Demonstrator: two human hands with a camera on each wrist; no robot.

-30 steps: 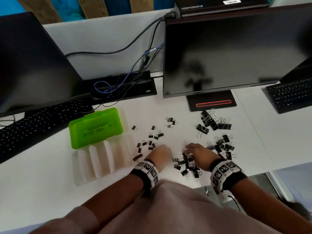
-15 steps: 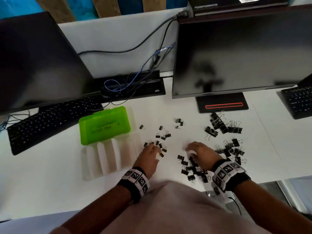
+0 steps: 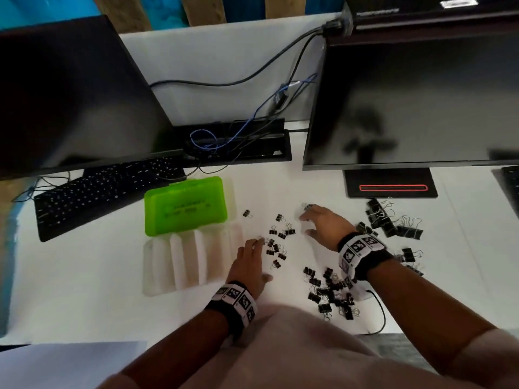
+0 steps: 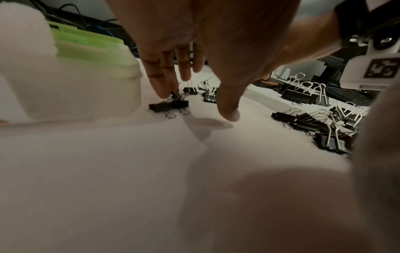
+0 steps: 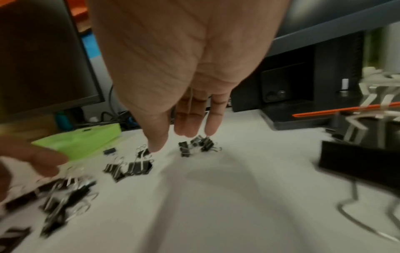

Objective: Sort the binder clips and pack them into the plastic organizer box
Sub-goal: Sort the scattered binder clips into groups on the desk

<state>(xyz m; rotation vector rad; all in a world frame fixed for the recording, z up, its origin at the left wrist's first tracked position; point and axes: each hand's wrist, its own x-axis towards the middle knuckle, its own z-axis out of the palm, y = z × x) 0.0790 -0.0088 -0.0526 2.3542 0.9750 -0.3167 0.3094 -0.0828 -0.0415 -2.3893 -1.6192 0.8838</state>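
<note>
Both hands left the near pile and spread out to the small clips; sorting goes on, nothing packed.

Right hand (image 3: 325, 224) moved from the near heap of black metal binder clips (image 3: 331, 290) to the far small clips (image 3: 307, 206), fingers straight, grasping nothing. Left hand (image 3: 248, 262) moved left, released, fingertips (image 4: 164, 92) touching small clips (image 3: 273, 245) just right of the clear plastic organizer box (image 3: 157, 265); its green lid (image 3: 184, 209) open, compartments look unfilled. Large clips (image 3: 390, 220) lie far right on the white table (image 3: 84, 276).
</note>
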